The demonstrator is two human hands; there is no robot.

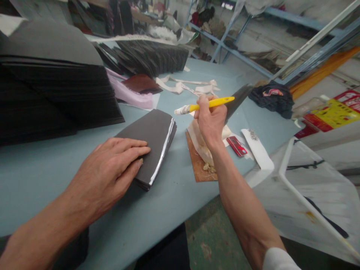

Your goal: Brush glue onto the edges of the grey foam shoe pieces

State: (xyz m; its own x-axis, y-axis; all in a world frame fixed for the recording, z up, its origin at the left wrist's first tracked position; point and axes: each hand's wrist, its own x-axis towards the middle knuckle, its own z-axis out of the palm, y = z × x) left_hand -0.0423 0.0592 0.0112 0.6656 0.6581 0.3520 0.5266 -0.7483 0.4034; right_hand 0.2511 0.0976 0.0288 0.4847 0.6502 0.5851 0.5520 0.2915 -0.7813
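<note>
Pressing dark sheets [156, 137] with your flat left hand [109, 167] | right grip [212, 122] clasping brush [219, 101] | apparently edge-coating; next stroke needing steady sheets

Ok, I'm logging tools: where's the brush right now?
In the head view, the brush is just right of centre in the right hand, its bristles pointing left near the white-edged stack.

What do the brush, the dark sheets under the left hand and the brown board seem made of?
Brush: handle likely plastic, smooth and evenly yellow; bristles look white, fibre unclear.
Sheets: perhaps foam or fibreboard; matte, dark grey, flat, with thin layered edges.
Board: possibly wood or hardboard, judging by its flat brown, mottled face.
</note>
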